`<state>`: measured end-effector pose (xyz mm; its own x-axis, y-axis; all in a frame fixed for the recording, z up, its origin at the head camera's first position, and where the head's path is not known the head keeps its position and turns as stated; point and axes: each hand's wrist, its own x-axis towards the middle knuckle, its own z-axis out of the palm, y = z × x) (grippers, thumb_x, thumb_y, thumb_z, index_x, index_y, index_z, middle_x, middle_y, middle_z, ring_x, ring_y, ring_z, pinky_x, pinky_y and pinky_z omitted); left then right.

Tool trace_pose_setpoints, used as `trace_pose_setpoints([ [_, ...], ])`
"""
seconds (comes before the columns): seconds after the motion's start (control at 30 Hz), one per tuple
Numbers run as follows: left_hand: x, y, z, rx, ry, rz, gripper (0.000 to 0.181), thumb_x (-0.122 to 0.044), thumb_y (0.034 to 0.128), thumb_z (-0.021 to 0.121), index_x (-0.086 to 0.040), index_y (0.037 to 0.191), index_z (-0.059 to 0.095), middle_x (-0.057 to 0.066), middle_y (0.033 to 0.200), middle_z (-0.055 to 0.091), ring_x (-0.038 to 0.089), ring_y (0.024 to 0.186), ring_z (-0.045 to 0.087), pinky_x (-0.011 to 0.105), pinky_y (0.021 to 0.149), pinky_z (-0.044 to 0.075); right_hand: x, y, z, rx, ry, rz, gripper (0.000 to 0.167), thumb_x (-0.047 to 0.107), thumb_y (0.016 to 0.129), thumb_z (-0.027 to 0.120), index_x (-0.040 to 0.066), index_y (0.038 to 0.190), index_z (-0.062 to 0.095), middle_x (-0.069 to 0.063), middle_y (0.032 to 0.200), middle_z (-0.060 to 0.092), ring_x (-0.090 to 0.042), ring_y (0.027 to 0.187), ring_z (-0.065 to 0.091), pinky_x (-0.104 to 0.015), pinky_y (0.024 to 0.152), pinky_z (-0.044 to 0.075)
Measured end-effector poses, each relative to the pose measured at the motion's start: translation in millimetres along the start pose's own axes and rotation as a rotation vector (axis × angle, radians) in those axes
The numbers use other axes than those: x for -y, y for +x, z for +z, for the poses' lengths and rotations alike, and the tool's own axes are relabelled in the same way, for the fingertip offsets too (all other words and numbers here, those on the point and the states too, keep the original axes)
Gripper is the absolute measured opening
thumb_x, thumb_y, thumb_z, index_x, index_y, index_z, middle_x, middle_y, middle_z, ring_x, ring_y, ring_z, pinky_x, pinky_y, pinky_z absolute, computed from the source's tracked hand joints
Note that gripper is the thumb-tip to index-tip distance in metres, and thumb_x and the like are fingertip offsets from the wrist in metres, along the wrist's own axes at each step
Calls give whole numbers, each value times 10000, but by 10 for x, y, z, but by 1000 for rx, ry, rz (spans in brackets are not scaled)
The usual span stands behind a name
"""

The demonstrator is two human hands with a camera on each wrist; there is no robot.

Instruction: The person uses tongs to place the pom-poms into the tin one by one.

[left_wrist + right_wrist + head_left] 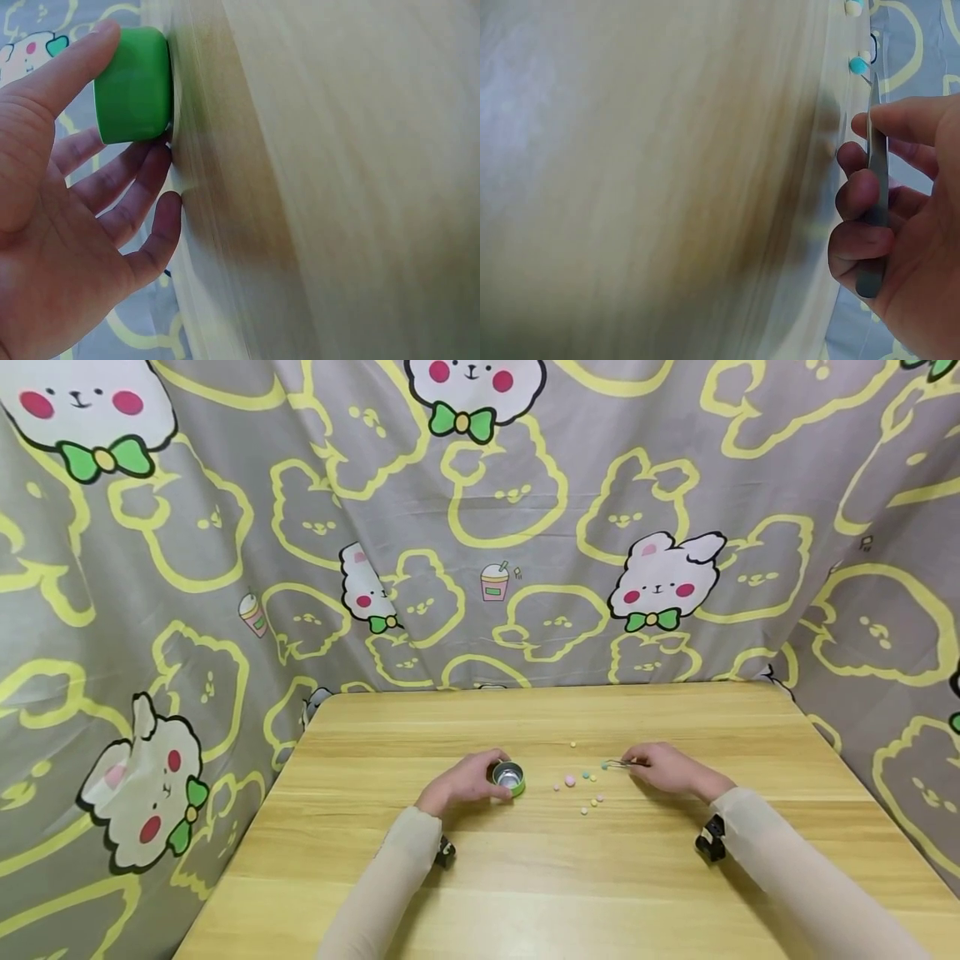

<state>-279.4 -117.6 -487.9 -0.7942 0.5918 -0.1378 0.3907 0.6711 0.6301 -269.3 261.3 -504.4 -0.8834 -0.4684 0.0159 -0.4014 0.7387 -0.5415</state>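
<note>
My left hand (472, 778) grips a small round green tin (509, 779), thumb on the near side and fingers on the far side. The tin is open at the top with a silvery inside, and it stands on the table. In the left wrist view its plain green wall (133, 86) shows beside the thumb. My right hand (667, 768) holds metal tweezers (877, 187) between thumb and curled fingers. Their tips point left, at a small blue ball (604, 766); whether they pinch it I cannot tell. The same blue ball (858, 65) appears near the tips in the right wrist view.
Between the hands lie several small balls, among them a larger pink ball (570, 781), a second blue ball (586, 774) and a pale ball (584, 811). A yellow ball (573, 744) lies farther back. A patterned curtain (465, 527) encloses the wooden table (525, 893).
</note>
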Motion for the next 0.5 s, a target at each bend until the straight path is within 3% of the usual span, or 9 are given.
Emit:
trace_pose_setpoints([
  [0.5, 1, 8, -7, 4, 3, -9, 503, -311, 788, 780, -141, 1195, 539, -16, 1072, 599, 113, 971, 548, 306, 883, 422, -5, 16, -23, 27, 6, 5, 182, 116, 933, 580, 65, 1085, 666, -24, 990, 649, -166, 865, 588, -394, 729, 468],
])
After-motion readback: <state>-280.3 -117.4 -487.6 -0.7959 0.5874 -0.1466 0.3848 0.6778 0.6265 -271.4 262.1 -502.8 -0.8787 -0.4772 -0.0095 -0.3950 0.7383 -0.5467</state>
